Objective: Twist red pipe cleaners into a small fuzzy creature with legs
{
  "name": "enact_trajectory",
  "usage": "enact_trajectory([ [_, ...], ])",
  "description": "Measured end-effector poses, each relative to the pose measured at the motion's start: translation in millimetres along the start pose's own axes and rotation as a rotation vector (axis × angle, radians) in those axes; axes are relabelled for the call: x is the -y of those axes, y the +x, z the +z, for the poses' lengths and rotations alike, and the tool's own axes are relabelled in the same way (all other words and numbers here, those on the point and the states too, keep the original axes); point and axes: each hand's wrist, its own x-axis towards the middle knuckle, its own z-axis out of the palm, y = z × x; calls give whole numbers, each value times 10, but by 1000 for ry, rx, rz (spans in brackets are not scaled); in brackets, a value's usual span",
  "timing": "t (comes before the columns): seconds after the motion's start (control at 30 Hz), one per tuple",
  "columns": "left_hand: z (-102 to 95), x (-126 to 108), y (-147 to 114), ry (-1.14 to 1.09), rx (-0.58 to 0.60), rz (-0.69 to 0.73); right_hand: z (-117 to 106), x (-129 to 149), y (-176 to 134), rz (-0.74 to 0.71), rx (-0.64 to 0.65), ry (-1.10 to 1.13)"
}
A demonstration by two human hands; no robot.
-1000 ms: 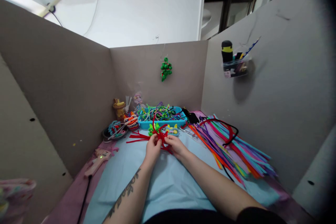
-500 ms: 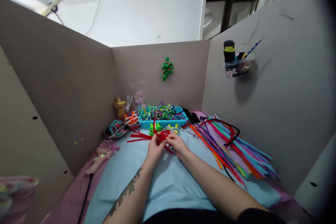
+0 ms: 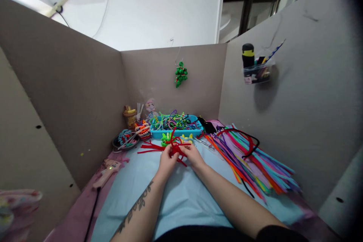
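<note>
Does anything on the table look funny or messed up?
One thing, a little: on the right, a dark strip curls into a loop across the pile of colourful strips, while most of the others lie fairly straight. I can't see anything spilled or broken.

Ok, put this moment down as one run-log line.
left hand: holding red fuzzy strands | right hand: holding same strands | beyond: green figure, blue tray | right side: colored strand pile
</note>
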Motion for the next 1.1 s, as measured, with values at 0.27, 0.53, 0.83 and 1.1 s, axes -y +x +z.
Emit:
enact_trajectory([
  [0.27, -18, 15, 20, -43, 37, -3, -38, 41, 32, 240, 66, 190],
  [0.53, -41, 60, 50, -226, 65, -101, -12, 124, 11, 232, 80, 170],
  [0.83, -38, 22, 37, -294, 58, -158, 18, 148, -13, 239, 68, 210],
  [1.1, -64, 34, 60, -289, 118, -161, -43, 132, -14, 270, 198, 211],
])
